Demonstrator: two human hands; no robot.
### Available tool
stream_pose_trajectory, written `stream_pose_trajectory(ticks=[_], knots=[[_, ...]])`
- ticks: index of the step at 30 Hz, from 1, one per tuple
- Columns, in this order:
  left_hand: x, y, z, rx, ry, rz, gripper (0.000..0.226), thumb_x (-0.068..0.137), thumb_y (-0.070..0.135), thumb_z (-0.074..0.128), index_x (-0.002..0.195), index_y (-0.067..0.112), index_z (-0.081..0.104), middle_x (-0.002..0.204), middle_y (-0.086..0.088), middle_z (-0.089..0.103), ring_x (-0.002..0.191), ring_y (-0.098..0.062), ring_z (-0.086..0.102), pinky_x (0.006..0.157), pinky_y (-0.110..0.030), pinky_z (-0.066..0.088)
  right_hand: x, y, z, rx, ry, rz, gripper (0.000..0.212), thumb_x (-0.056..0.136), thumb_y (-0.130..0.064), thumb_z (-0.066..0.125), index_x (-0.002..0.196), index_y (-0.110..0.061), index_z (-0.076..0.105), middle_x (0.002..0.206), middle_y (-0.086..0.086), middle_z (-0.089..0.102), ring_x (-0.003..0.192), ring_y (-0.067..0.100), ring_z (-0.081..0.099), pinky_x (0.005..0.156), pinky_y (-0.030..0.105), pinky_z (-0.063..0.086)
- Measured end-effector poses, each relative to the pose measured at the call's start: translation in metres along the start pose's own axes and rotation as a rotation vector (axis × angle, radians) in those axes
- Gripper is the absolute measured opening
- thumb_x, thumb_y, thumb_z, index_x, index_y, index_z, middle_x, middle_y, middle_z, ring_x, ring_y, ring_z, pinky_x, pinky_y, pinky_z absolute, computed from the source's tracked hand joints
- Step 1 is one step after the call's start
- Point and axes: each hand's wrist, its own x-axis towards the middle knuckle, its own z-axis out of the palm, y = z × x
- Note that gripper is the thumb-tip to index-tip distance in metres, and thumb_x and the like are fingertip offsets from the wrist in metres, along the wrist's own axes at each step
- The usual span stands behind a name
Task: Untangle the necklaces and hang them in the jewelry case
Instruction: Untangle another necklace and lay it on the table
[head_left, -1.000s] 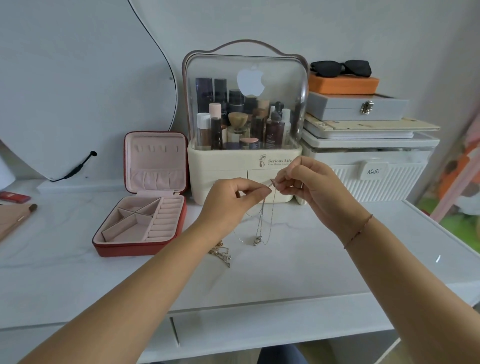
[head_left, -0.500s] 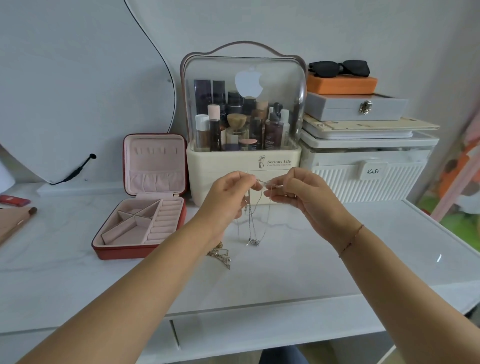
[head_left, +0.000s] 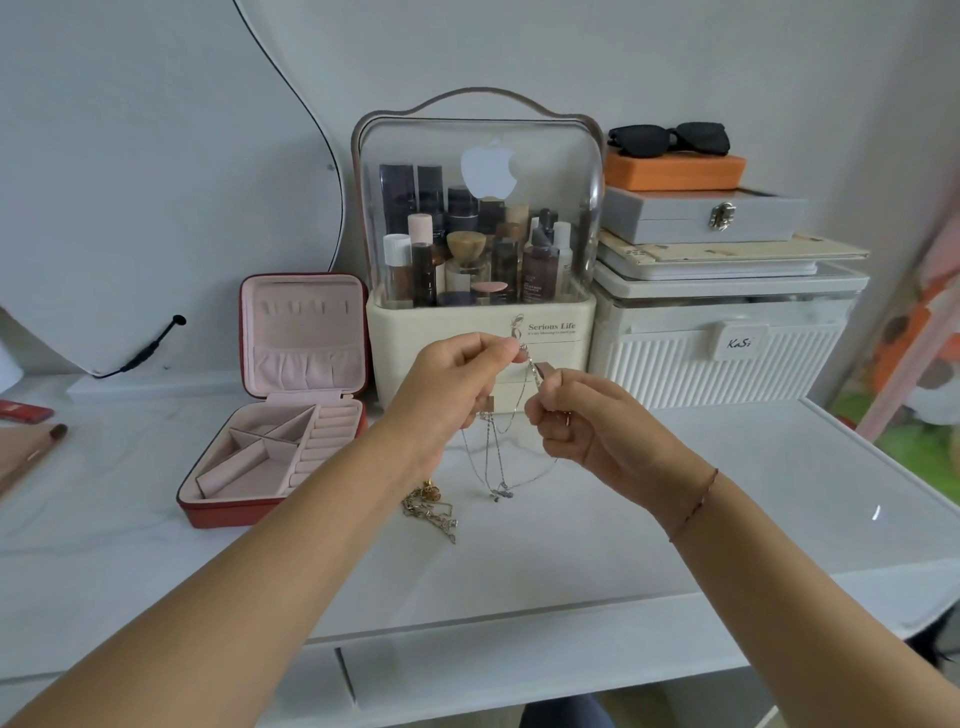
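A thin silver necklace (head_left: 500, 457) with a small pendant hangs in loops above the white tabletop (head_left: 675, 519). My left hand (head_left: 452, 387) pinches its chain at the top. My right hand (head_left: 582, 421), a little lower and to the right, pinches another part of the same chain. A gold necklace (head_left: 428, 512) lies bunched on the table below my left wrist. The red jewelry case (head_left: 280, 410) stands open at the left, with a pink lining, a row of hooks in its raised lid and nothing in its compartments.
A cosmetics organiser (head_left: 480, 249) with a clear lid stands right behind my hands. White storage boxes (head_left: 727, 332) with a grey box, an orange box and sunglasses stacked on top are at the right. A mirror (head_left: 156, 182) leans at the back left.
My right hand has dropped lower and drawn the chain apart from my left hand, so the silver necklace now hangs in wider loops. The pendant hangs close above the table.
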Motion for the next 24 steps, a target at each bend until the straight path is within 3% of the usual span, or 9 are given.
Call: stream_pose_trajectory(ticks=[2,6,10,13,16,20,24], knots=[[0.0,0.0006,-0.0005,0.022,0.011,0.008,0.018,0.095,0.028,0.057,0.088,0.019,0.07,0.048,0.012,0.031,0.043,-0.005,0.027,0.043,-0.015,0.026,0.0011,-0.0001,-0.0014,-0.028,0.046,0.019,0.011,0.084,-0.011,0.057,0.076,-0.013,0.05,0.078,0.008,0.046,0.056,0.011,0.029,0.057,0.026,0.019],[0.001,0.0018,-0.0026,0.046,0.026,0.027,0.018,0.094,0.029,0.058,0.084,0.024,0.072,0.051,0.008,0.028,0.045,-0.007,0.025,0.043,-0.015,0.026,0.0005,0.0,-0.0033,-0.066,0.107,0.022,0.008,0.095,-0.014,0.055,0.093,-0.01,0.062,0.076,0.004,0.044,0.058,0.011,0.025,0.057,0.024,0.021],[0.0018,0.0028,-0.0047,0.043,0.036,0.03,0.017,0.093,0.029,0.06,0.084,0.025,0.073,0.054,0.006,0.025,0.047,-0.008,0.023,0.042,-0.016,0.025,-0.0017,0.0027,-0.007,-0.152,0.116,-0.025,0.021,0.095,-0.021,0.058,0.102,-0.006,0.071,0.086,0.006,0.037,0.061,0.012,0.021,0.057,0.024,0.019],[0.001,0.003,-0.0056,0.052,0.051,0.021,0.016,0.091,0.031,0.062,0.083,0.025,0.074,0.054,0.006,0.025,0.047,-0.009,0.023,0.043,-0.015,0.026,-0.0031,0.0032,-0.008,-0.144,0.121,-0.038,0.02,0.095,-0.021,0.058,0.099,-0.01,0.074,0.07,-0.004,0.034,0.063,0.015,0.016,0.058,0.025,0.018],[-0.001,0.0035,-0.0059,0.072,0.058,0.007,0.014,0.09,0.029,0.063,0.09,0.019,0.073,0.042,0.016,0.038,0.04,-0.003,0.034,0.042,-0.011,0.028,-0.0034,0.0017,-0.0073,-0.151,0.133,-0.044,0.018,0.092,-0.022,0.061,0.095,-0.011,0.074,0.054,-0.012,0.032,0.062,0.018,0.011,0.059,0.028,0.013],[-0.003,0.0033,-0.0056,0.061,0.078,-0.016,0.01,0.087,0.026,0.068,0.09,0.018,0.072,0.04,0.021,0.048,0.038,0.004,0.044,0.042,-0.007,0.029,-0.0016,0.0006,-0.007,-0.135,0.153,-0.056,0.02,0.079,-0.029,0.07,0.088,-0.012,0.073,0.051,-0.011,0.031,0.057,0.016,0.01,0.056,0.028,0.011],[-0.0023,0.0011,-0.007,0.052,0.118,-0.044,0.012,0.084,0.028,0.07,0.09,0.017,0.073,0.038,0.019,0.046,0.036,0.001,0.041,0.044,-0.015,0.028,-0.0011,0.001,-0.0088,-0.125,0.132,-0.056,0.03,0.075,-0.029,0.071,0.095,-0.007,0.07,0.051,-0.014,0.039,0.05,0.01,0.015,0.053,0.025,0.011]])
